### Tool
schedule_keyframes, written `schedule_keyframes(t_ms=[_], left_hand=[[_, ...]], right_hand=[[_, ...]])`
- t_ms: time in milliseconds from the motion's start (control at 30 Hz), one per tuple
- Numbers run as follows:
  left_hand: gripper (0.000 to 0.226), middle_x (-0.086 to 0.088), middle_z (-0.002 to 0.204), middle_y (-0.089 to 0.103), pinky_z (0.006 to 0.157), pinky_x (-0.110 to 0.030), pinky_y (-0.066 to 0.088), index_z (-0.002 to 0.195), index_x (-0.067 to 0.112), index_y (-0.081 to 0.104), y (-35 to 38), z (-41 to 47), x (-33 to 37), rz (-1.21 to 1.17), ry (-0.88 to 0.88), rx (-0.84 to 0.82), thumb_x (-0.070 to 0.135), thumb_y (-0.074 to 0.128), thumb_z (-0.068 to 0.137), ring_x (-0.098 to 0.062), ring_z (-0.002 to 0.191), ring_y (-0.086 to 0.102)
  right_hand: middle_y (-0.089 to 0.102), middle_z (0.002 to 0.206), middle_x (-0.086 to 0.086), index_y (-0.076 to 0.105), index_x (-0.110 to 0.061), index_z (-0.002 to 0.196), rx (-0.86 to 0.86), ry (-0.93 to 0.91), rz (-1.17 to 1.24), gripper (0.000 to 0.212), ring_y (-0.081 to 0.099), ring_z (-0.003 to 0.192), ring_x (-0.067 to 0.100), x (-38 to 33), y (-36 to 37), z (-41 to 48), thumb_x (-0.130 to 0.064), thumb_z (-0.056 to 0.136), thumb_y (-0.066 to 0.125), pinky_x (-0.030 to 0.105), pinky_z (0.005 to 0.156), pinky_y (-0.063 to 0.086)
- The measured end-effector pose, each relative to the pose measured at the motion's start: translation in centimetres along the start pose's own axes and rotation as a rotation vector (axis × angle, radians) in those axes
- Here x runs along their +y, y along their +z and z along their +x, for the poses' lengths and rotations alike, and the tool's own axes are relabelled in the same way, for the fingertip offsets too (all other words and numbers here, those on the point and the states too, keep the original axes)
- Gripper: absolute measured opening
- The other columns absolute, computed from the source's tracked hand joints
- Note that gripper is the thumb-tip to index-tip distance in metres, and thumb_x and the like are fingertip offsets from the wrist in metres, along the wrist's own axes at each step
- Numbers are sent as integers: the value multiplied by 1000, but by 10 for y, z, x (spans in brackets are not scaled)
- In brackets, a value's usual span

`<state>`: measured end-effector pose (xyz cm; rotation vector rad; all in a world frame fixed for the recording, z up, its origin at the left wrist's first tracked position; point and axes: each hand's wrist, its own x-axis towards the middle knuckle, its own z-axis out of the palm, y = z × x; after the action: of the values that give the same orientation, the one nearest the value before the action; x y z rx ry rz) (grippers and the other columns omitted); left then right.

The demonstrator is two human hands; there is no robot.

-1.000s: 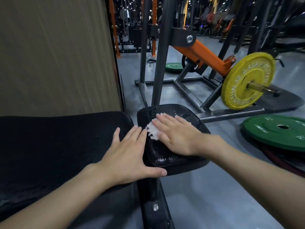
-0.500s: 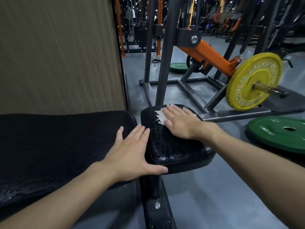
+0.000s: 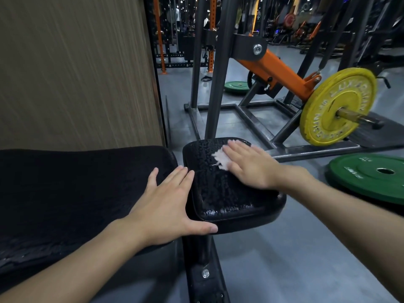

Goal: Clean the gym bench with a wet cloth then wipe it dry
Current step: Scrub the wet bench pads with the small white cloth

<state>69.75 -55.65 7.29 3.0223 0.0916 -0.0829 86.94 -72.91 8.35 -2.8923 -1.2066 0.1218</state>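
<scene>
Cloth: small white crumpled cloth (image 3: 219,160), flat on the far part of the small glossy black padded seat surface (image 3: 218,193), mostly hidden under the right hand (image 3: 251,169).
Change: carried from the near-left of the seat surface a second ago up to the far edge, then across toward the far right corner.
Right fingers: fingers (image 3: 237,150) straight and close together, pressing the cloth down, not pinching it.
Left hand: left hand (image 3: 166,204) unmoved, palm on the end of the long matt black backrest pad (image 3: 76,193). Thumb and little finger splayed, the other fingers together. Thumb laid on the near edge of the seat surface.
Seat condition: beaded droplets and wet sheen over most of the top, brightest along the near edge.
Stage: judged wet wipe under way on the seat surface, far strip just covered. Drying judged not yet begun.
Risk: possible slip of the thin cloth from under a flat palm on slick padding.
</scene>
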Motion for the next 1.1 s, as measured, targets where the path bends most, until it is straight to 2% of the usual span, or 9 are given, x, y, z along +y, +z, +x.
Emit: schedule_keyframes(t_ms=[200,400,467,567,600,667,767,1000,1100], left_hand=[[132,9,165,-3,120,-46,-11,157,21,0,0,-1,0,-33,-5,27,97,40,57,4,146,-16],[133,9,165,-4,120,-46,-11,158,21,0,1,-2,0,-36,-13,24,98,40,57,3,146,-15],[132,9,165,-5,120,-46,-12,157,22,-1,1,-2,1,-38,-18,23,97,41,58,3,146,-16],[132,9,165,-5,120,-46,-11,157,21,-1,1,-3,1,-36,-15,25,97,41,58,3,146,-16],[132,8,165,-5,120,-46,-11,157,21,-1,1,-3,1,-36,-14,26,97,41,58,3,146,-16],[132,9,165,-5,120,-46,-11,158,21,-1,1,-3,1,-42,-14,30,97,42,58,3,146,-15],[132,9,165,-4,120,-46,-11,157,21,0,0,-3,1,-57,-15,35,96,43,57,3,146,-15],[132,10,164,11,120,-47,-13,156,20,11,1,-7,4,-85,-42,92,97,44,54,-1,148,-12],[133,10,164,13,120,-47,-10,156,19,14,1,-6,3,-97,-42,92,97,45,53,-1,148,-11]], right_hand=[[-2,168,4,4,-21,159,-74,155,122,63,-3,154,21,20,1,69,-45,103,17,46,123,5],[-1,168,5,6,-18,159,59,99,55,60,-5,153,18,6,12,-27,-41,105,18,43,123,4],[-6,167,1,2,-20,159,59,66,29,65,-10,153,15,0,15,-68,-48,101,7,36,123,-1],[-14,166,-6,-5,-26,159,13,34,8,85,-19,150,9,-4,17,-100,-58,80,-15,32,121,-7],[-15,166,-7,-4,-27,158,-3,37,9,85,-19,150,9,-3,16,-100,-59,80,-15,32,121,-8],[-11,167,-5,0,-25,159,-5,55,21,72,-15,151,11,0,12,-83,-57,94,-1,33,121,-6],[-4,168,2,6,-18,159,6,98,48,59,-6,153,16,7,5,-34,-42,106,19,41,123,1],[26,160,9,30,-14,148,-22,317,109,59,20,149,26,-6,-5,67,-43,98,18,51,118,16],[17,165,7,21,-14,154,-25,218,51,62,10,152,25,-50,-3,80,-42,99,17,52,120,10]])
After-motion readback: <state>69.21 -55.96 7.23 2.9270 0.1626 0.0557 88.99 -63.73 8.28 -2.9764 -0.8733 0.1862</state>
